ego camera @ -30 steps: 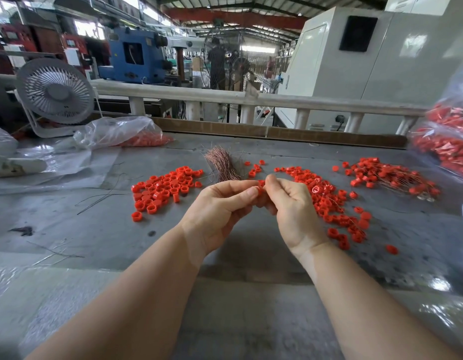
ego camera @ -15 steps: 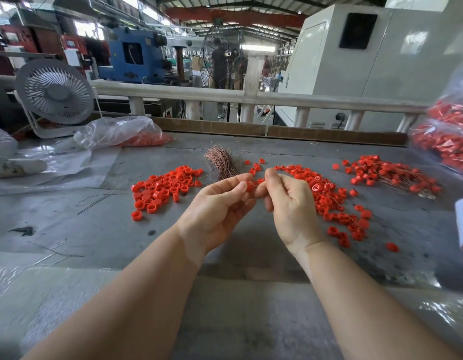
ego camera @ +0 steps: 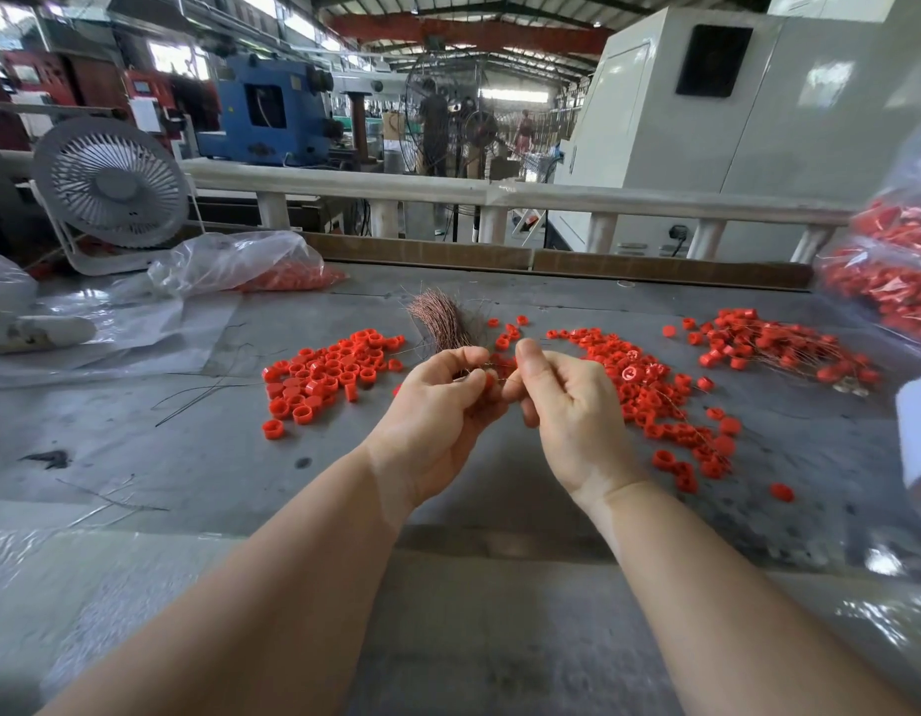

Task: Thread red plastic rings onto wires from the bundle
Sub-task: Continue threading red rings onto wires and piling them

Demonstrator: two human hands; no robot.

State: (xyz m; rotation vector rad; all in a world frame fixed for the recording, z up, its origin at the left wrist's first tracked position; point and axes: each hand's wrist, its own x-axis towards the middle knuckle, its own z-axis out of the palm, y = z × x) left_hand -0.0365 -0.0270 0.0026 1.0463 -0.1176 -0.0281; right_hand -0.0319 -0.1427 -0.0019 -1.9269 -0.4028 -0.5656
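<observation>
My left hand [ego camera: 437,405] pinches a small red ring [ego camera: 489,380] between thumb and fingertips above the grey table [ego camera: 189,447]. My right hand [ego camera: 572,405] pinches a thin wire [ego camera: 504,380] that runs toward the ring. The copper-coloured wire bundle [ego camera: 440,320] lies just beyond my hands. Loose red rings sit in a left pile [ego camera: 329,374] and a right pile [ego camera: 649,390]. Rings threaded on wires lie in a heap [ego camera: 778,343] at the far right.
A white desk fan [ego camera: 112,183] stands at the back left beside a clear bag of red rings [ego camera: 251,266]. More bagged rings [ego camera: 892,271] hang at the right edge. Stray wires [ego camera: 200,390] lie left of the piles. A white railing [ego camera: 448,188] runs behind the table.
My hands have drawn slightly apart, and the thin wire shows between them. The view has shifted a little; the piles have not moved.
</observation>
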